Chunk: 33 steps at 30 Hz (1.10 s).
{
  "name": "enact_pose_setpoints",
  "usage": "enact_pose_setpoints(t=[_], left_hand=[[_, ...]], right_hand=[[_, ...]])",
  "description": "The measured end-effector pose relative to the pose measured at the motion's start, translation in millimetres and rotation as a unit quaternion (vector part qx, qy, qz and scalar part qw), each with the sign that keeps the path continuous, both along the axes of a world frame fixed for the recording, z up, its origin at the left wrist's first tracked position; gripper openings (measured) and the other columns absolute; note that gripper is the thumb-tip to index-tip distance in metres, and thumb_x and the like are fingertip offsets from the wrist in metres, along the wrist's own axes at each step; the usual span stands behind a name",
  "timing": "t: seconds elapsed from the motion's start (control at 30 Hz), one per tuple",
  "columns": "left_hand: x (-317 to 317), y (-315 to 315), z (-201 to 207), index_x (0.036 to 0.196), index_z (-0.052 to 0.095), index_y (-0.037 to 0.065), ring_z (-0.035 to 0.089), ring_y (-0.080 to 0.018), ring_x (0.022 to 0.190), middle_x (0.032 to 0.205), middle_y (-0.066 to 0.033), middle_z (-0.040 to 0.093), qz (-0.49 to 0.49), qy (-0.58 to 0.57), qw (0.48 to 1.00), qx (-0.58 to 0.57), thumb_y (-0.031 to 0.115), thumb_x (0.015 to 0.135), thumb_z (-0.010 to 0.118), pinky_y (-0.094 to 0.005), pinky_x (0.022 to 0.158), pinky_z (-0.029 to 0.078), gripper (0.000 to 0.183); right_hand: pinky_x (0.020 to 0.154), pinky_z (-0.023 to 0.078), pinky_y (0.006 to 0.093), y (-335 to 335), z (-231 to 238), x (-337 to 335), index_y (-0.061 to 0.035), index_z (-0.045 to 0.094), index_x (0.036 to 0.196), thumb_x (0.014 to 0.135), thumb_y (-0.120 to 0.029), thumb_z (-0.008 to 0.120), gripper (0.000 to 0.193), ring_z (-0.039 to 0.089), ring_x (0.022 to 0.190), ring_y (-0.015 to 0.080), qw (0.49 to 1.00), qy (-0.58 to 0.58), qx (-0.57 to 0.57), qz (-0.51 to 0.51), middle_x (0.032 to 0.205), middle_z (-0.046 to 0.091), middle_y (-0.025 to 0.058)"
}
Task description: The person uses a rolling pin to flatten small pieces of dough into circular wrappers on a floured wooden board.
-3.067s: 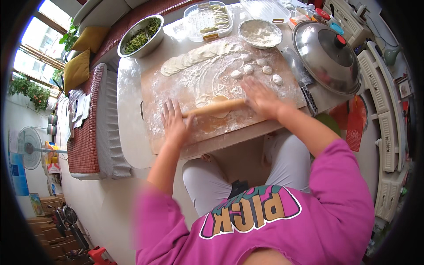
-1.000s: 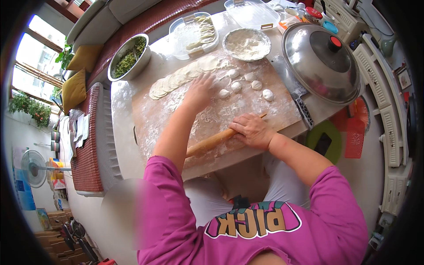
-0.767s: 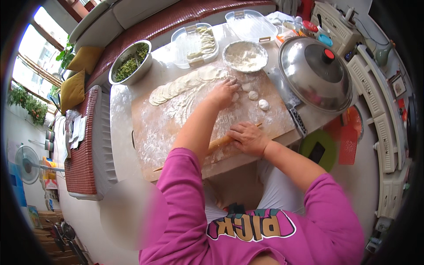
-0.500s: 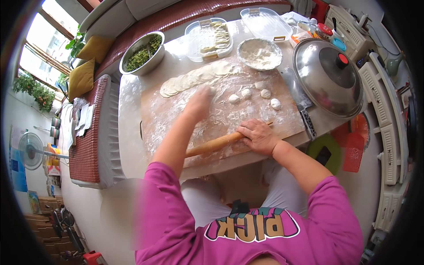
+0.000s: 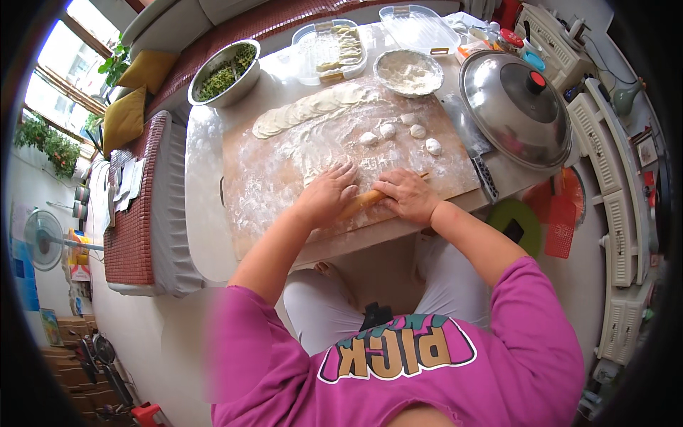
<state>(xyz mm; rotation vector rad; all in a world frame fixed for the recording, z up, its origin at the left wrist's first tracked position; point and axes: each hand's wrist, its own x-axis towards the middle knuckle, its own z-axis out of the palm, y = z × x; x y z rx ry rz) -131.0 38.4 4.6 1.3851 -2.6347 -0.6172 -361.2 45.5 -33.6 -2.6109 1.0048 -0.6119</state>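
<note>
My left hand (image 5: 329, 191) lies palm down on the floured board (image 5: 256, 206), fingers stretched out and thumb beside the wooden rolling pin (image 5: 361, 204). The pin's left part is hidden beneath this hand and wrist. My right hand (image 5: 408, 195) grips the pin near its right end, the thin tip showing past the fingers. Whatever is under my left palm cannot be seen. Several small dough balls (image 5: 387, 131) lie beyond my right hand. Along the board's far side, round dough wrappers (image 5: 302, 108) overlap in a row.
Behind the board stand a bowl of chopped greens (image 5: 226, 71), a plastic box with dumplings (image 5: 329, 53), a clear lid (image 5: 420, 30) and a bowl of flour (image 5: 409, 72). At right are a large pan lid (image 5: 516, 107) and a knife with a dark handle (image 5: 486, 179).
My left hand has come back from the row of wrappers to the rolling pin, beside my right hand. My right hand stays on the pin. The view has shifted slightly.
</note>
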Motion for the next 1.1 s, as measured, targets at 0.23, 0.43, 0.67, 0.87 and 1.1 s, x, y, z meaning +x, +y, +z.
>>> enact_pose_setpoints(t=[0.23, 0.43, 0.67, 0.87, 1.1], left_hand=[[45, 42, 8, 0.136, 0.028, 0.003, 0.009, -0.0273, 0.136, 0.145, -0.0152, 0.018, 0.191, -0.072, 0.964, -0.173, 0.045, 0.089, 0.037, -0.0436, 0.109, 0.004, 0.064], [81, 13, -13, 0.135, 0.027, -0.001, 0.008, -0.0291, 0.136, 0.145, -0.0178, 0.016, 0.323, -0.065, 0.943, -0.047, 0.048, 0.088, 0.038, -0.0426, 0.109, 0.002, 0.070], [82, 22, -30, 0.136, 0.023, -0.002, 0.008, -0.0333, 0.135, 0.144, -0.0215, 0.015, 0.305, -0.041, 0.949, -0.074, 0.050, 0.086, 0.040, -0.0443, 0.109, 0.004, 0.074], [80, 48, -37, 0.139, 0.016, 0.002, 0.002, -0.0334, 0.136, 0.145, -0.0217, 0.007, 0.342, -0.064, 0.936, -0.047, 0.049, 0.087, 0.042, -0.0455, 0.108, 0.002, 0.075], [-5, 55, -36, 0.136, 0.020, 0.002, 0.018, -0.0358, 0.131, 0.139, -0.0228, 0.022, 0.354, 0.144, 0.888, -0.257, 0.046, 0.078, 0.057, -0.0501, 0.105, 0.011, 0.081]], right_hand=[[0.096, 0.033, 0.0373, -4, 10, -16, -0.0112, 0.053, 0.114, 0.080, -0.023, 0.057, 0.036, 0.040, 0.116, 0.0256, 0.995, 0.032, 0.072, -0.062, 0.123, 0.046, 0.0091], [0.110, 0.012, 0.0380, -44, 25, 21, -0.0123, 0.034, 0.133, 0.092, -0.037, 0.035, 0.048, 0.015, 0.135, 0.0241, 0.984, 0.151, 0.044, -0.081, 0.144, 0.023, 0.0100], [0.110, 0.010, 0.0391, -44, 23, 15, -0.0096, 0.023, 0.138, 0.089, -0.041, 0.040, 0.060, 0.017, 0.134, 0.0266, 0.985, 0.133, 0.023, -0.105, 0.144, 0.021, 0.0123], [0.098, 0.030, 0.0414, -2, 29, 14, -0.0176, 0.045, 0.125, 0.080, -0.031, 0.058, 0.049, 0.038, 0.118, 0.0278, 0.985, 0.137, 0.054, -0.087, 0.125, 0.043, 0.0086], [0.076, 0.043, 0.0334, 6, 30, 18, -0.0076, 0.059, 0.104, 0.078, -0.016, 0.062, 0.027, 0.055, 0.087, 0.0261, 0.945, -0.128, 0.248, -0.171, 0.092, 0.056, 0.0114]])
